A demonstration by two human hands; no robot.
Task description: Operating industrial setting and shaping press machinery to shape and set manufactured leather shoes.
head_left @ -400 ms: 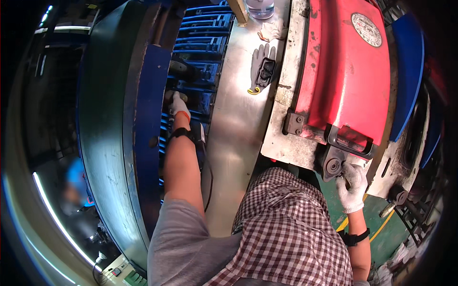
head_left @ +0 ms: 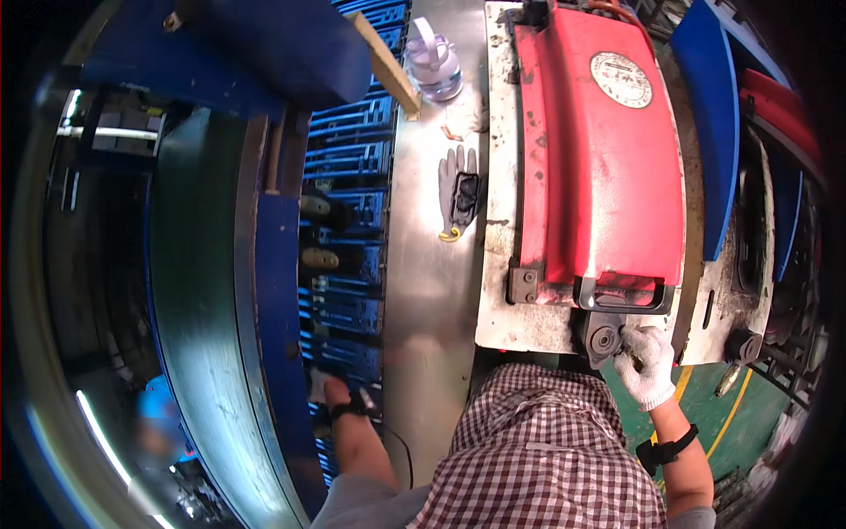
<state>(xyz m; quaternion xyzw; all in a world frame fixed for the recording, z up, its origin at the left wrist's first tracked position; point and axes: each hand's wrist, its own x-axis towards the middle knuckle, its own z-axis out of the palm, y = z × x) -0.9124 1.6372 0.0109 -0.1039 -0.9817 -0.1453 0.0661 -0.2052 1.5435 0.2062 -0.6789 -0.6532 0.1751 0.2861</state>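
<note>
My right hand [head_left: 650, 368], in a white knit glove, is curled round a short handle, mostly hidden by the fingers, beside the round dark hub [head_left: 604, 339] at the near edge of a red-covered machine [head_left: 608, 176]. Low on the left, my left hand [head_left: 320, 384] reaches over the blue slatted rack [head_left: 345, 304]. It is gloved and partly in shadow, and its fingers cannot be made out. Farther along the rack lie a tan, rounded, shoe-like piece [head_left: 319, 258] and a darker one [head_left: 322, 208].
Between rack and machine runs a metal ledge [head_left: 427, 326]. A grey glove [head_left: 454, 181] under a black object [head_left: 465, 194] and a clear jug [head_left: 434, 70] rest there. A wooden bar [head_left: 388, 66] juts over the rack. Another person [head_left: 163, 423] is at far left.
My left hand has drawn back toward me along the rack, away from the tan piece. My right hand stays at the hub. The whole view has shifted, showing more of the far end.
</note>
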